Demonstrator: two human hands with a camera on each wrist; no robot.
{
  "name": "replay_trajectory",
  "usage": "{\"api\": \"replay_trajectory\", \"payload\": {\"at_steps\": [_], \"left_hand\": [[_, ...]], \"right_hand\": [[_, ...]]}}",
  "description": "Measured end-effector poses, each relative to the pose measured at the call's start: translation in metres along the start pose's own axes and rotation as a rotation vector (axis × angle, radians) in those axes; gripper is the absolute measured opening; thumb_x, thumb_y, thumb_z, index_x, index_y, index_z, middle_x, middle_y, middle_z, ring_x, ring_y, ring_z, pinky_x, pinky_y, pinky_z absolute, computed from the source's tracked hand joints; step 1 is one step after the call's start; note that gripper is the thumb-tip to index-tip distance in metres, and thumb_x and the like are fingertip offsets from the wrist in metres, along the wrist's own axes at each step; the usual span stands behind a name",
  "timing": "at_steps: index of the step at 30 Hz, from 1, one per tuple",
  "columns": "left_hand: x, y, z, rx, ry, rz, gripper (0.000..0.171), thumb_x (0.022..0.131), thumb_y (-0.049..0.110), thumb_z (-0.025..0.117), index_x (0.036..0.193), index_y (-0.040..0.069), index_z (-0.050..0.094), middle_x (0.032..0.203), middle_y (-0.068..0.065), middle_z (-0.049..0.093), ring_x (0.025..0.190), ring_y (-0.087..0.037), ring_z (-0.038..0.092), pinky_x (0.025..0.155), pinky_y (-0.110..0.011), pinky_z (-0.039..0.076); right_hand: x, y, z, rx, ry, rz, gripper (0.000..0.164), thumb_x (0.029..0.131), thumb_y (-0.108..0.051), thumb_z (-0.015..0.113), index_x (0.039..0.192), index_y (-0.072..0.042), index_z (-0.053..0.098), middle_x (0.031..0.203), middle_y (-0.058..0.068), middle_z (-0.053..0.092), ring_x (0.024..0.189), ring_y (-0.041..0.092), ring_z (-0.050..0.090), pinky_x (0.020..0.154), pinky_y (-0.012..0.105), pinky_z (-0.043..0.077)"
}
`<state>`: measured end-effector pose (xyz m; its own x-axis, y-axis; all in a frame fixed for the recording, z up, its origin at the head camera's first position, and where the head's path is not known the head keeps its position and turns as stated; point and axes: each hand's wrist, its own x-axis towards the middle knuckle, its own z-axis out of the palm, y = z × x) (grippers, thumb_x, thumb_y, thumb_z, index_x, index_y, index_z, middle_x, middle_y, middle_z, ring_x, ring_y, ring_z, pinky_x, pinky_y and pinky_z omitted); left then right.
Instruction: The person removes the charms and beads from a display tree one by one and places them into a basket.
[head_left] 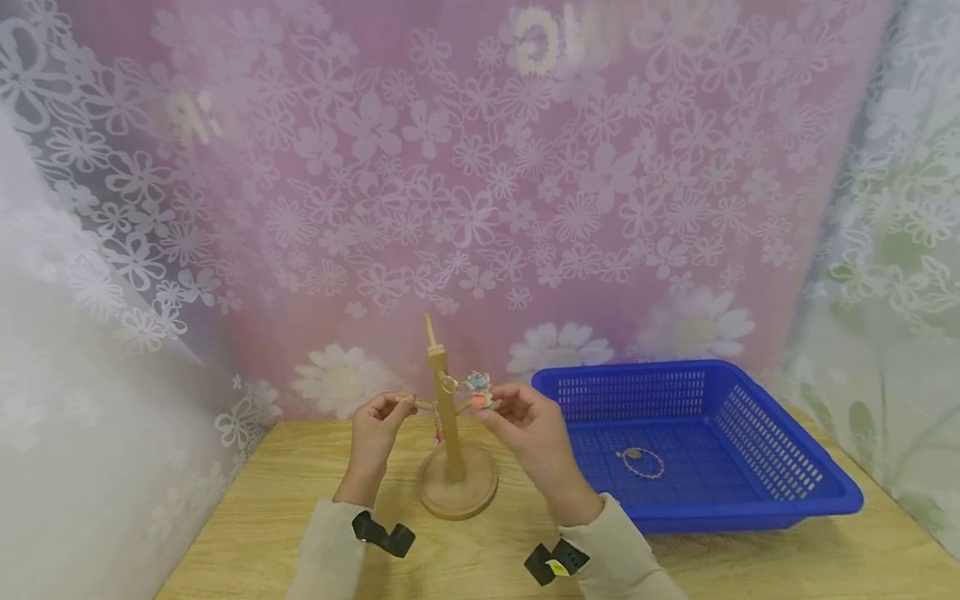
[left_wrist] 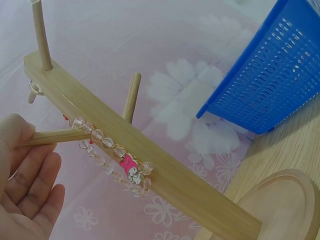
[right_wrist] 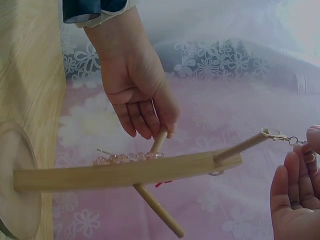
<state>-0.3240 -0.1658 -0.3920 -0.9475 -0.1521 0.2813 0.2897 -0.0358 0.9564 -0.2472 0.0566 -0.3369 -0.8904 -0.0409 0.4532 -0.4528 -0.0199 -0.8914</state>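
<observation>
A wooden stand [head_left: 448,425] with several pegs rises from a round base. My left hand [head_left: 378,433] pinches the end of a left-side peg [left_wrist: 60,136]. On that peg hangs a clear pink bead bracelet [left_wrist: 107,167] with a pink-and-white charm. My right hand [head_left: 528,417] pinches a keychain [head_left: 478,383] with a bluish charm and an orange piece, partly covered by the fingers. In the right wrist view, the keychain's gold clasp [right_wrist: 272,134] is at the tip of an upper peg [right_wrist: 242,145]. A metal ring [left_wrist: 36,88] shows near the stand's top.
A blue plastic basket [head_left: 750,518] stands right of the stand, beside my right forearm. Inside it lies a bead bracelet [head_left: 643,464] with a round charm. Behind the wooden table [head_left: 247,533] hangs a pink flowered backdrop [head_left: 465,208].
</observation>
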Motion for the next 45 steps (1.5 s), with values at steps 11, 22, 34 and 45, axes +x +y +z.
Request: {"api": "replay_trajectory", "payload": {"at_steps": [11,22,34,45], "left_hand": [[-0.001,-0.001,0.001,0.023,0.005,0.038,0.01,0.087,0.011,0.068,0.085,0.002,0.067,0.085,-0.001,0.07,0.077,-0.015,0.067,0.089,-0.029,0.047],[-0.001,-0.002,-0.002,0.012,0.0,0.046,0.007,0.088,0.012,0.068,0.086,0.005,0.068,0.085,0.003,0.07,0.076,-0.012,0.066,0.088,-0.026,0.049],[-0.003,-0.004,0.001,0.025,0.015,0.034,0.009,0.088,0.011,0.067,0.089,0.002,0.068,0.083,0.005,0.07,0.079,-0.017,0.067,0.088,-0.026,0.049],[-0.007,-0.001,0.005,0.039,0.042,0.092,0.019,0.087,0.011,0.068,0.093,-0.008,0.066,0.088,-0.002,0.07,0.076,-0.01,0.065,0.087,-0.023,0.047]], "right_hand": [[0.002,0.001,-0.041,-0.12,-0.031,-0.027,0.025,0.086,-0.014,0.07,0.107,-0.004,0.062,0.091,0.009,0.061,0.084,0.013,0.062,0.077,0.026,0.053],[-0.002,0.009,-0.084,-0.245,-0.036,0.019,0.025,0.086,-0.02,0.07,0.103,-0.003,0.063,0.091,0.008,0.063,0.083,0.016,0.064,0.073,0.025,0.052],[-0.009,0.025,-0.126,-0.394,-0.109,0.141,0.031,0.087,-0.029,0.068,0.106,-0.005,0.062,0.096,0.007,0.066,0.082,0.015,0.062,0.07,0.029,0.051],[0.007,0.032,-0.161,-0.477,-0.168,0.246,0.037,0.087,-0.033,0.067,0.109,-0.003,0.06,0.095,0.01,0.064,0.082,0.018,0.059,0.066,0.032,0.049]]}}
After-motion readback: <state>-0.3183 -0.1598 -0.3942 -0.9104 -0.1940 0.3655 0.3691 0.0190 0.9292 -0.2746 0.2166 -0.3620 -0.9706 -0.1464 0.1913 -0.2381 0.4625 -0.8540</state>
